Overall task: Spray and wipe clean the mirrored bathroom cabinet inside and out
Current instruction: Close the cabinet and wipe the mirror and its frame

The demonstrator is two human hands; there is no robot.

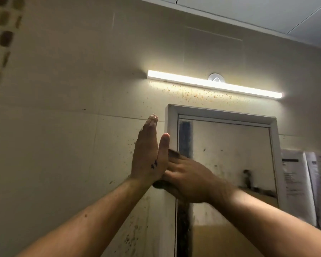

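Just left of the grime-speckled mirrored cabinet [230, 154], pressed palm to palm before the spattered tiled wall [63, 127]: left hand [146, 154] upright with fingers straight, right hand [189, 179] blurred, laid flat and crosswise against it. Overlapping the cabinet's left edge, with the mirror behind and rightward, beneath a lit strip light [211, 83].

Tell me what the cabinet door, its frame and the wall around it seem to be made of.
Cabinet door: mirror glass, since it shows reflections under dark spatter. Frame: smooth matte white, mitred at the corner; painted wood or plastic, unclear. Wall: large, probably glazed beige tiles, with thin joint lines.
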